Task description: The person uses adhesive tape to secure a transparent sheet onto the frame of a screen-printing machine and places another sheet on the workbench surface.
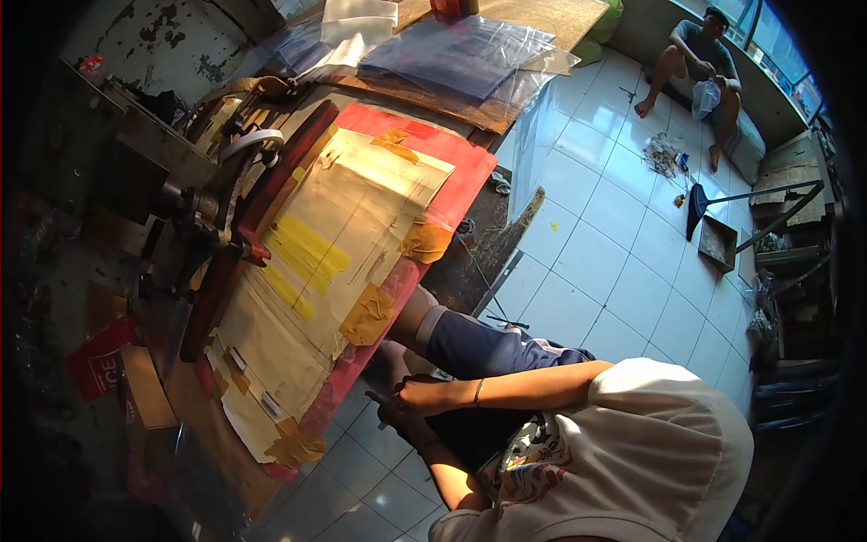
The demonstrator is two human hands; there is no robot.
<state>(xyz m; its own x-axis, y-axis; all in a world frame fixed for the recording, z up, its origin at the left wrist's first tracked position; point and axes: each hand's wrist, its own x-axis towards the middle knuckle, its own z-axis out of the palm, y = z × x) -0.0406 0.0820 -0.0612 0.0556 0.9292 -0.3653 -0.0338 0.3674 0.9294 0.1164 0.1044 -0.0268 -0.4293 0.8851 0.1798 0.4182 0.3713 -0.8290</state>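
Observation:
My right hand [421,396] and my left hand [396,414] are together in front of my body, beside the near edge of a red board [461,167]. The right hand's fingers are closed. My left hand is dark with shadow and partly covered by the right, its fingers mostly bent, one end pointing outward. Anything held between them cannot be made out. Neither hand touches the board. On it lies a cream paper sheet [379,194] with yellow tape strips [307,253] across the middle and brown tape patches [368,316] along its edge.
Along the board's far side runs a dark clamp [217,203] with a pale curved handle. Clear plastic sheets [461,54] cover a wooden table behind. A cardboard box [147,388] stands at left. Far right, a seated person [709,63] holds a plastic bag near a dustpan [718,242].

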